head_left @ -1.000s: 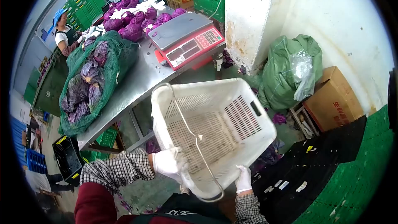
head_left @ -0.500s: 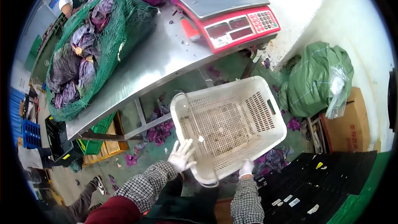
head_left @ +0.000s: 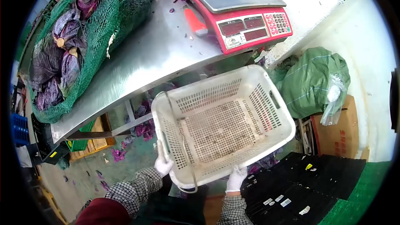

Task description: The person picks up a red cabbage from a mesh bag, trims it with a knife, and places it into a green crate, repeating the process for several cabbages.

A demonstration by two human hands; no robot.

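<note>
A white perforated plastic basket [head_left: 221,130] is held up before me, tilted so its inside faces me. Dirt marks its slotted floor, and a wire handle [head_left: 180,141] crosses near its left end. My left hand [head_left: 163,161], in a white glove, grips the basket's left side, some fingers hidden by the wall. On the near rim, my gloved right hand [head_left: 236,179] is closed, its thumb side showing and the other fingers partly hidden beneath.
Beyond the basket stands a steel table [head_left: 137,64] bearing a red scale [head_left: 254,27], an orange-handled tool [head_left: 195,22] and a green net bag [head_left: 98,54] of dark purple cabbages. A green sack [head_left: 314,83] and a cardboard box [head_left: 338,131] stand at right. Cabbage leaves litter the floor.
My left hand, spread open beside the basket before, has closed on its left side. The basket sits slightly further left and looks larger. A white scrap inside it no longer shows. The view has shifted.
</note>
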